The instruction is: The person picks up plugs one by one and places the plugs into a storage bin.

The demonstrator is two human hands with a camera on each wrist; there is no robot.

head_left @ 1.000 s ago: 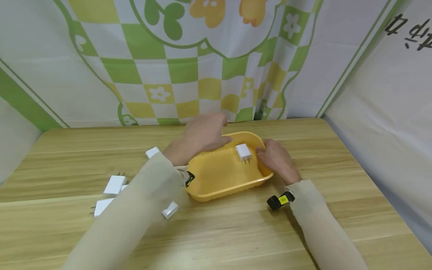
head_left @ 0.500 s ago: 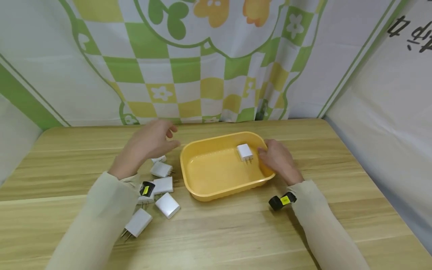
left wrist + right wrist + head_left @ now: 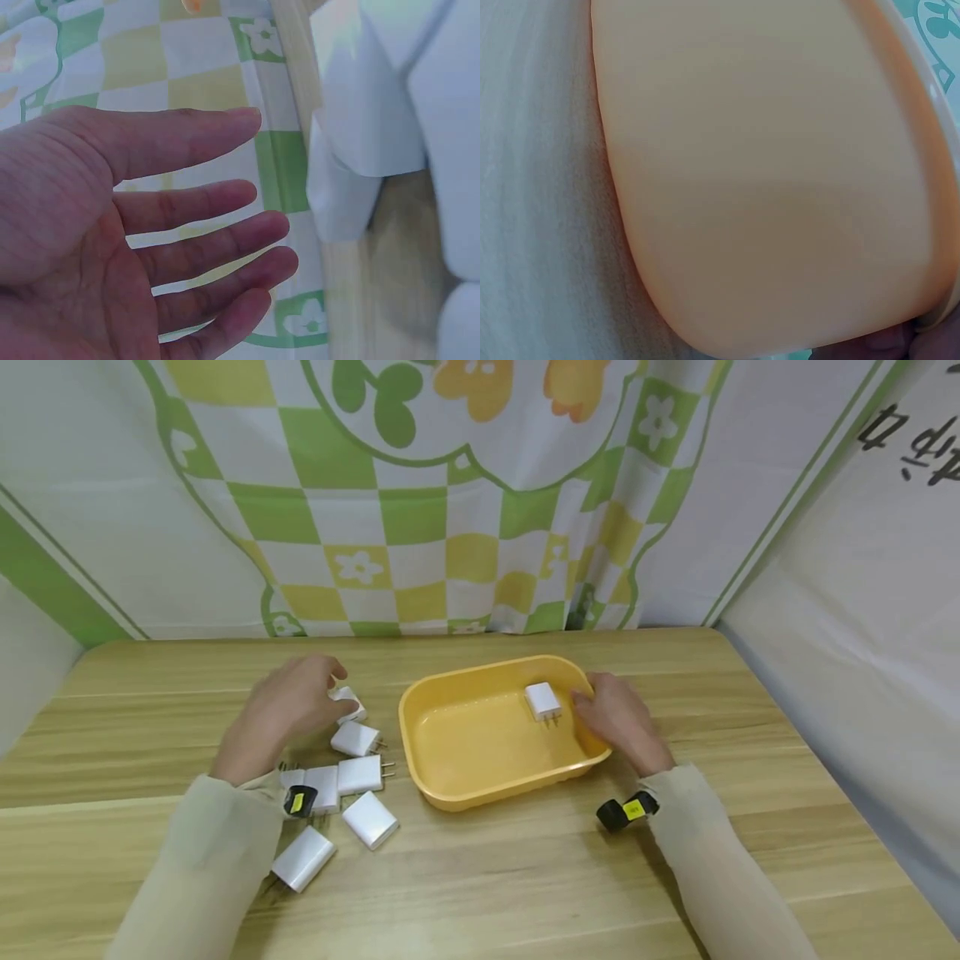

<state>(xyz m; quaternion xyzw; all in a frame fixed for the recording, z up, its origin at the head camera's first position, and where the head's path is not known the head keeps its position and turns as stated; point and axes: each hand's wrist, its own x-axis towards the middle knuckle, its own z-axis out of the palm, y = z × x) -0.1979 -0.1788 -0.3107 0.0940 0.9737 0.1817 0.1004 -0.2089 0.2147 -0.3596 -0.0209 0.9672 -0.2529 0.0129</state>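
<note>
My left hand (image 3: 287, 708) is over the far end of a loose group of white charger plugs, its thumb and fingers apart. Nearest to it lies one charger (image 3: 348, 702), partly covered by the thumb. In the left wrist view the palm and relaxed fingers (image 3: 210, 247) hold nothing, with white chargers (image 3: 375, 97) beside them. My right hand (image 3: 618, 718) grips the right end of a yellow plastic basket (image 3: 480, 797), thumb inside the rim. A single white charger (image 3: 542, 701) lies in the basket near that hand. Only a bit of the right fingers shows in the right wrist view.
Several more chargers lie left of the basket, among them one with its prongs towards it (image 3: 360, 774) and one nearer the front (image 3: 303, 858). A checked curtain (image 3: 412, 518) hangs behind the wooden table (image 3: 525, 893). A white sheet (image 3: 862, 593) stands on the right.
My left hand has swung left from above the basket and come down by the farthest charger. The right hand keeps its grip on the basket, which stays in place.
</note>
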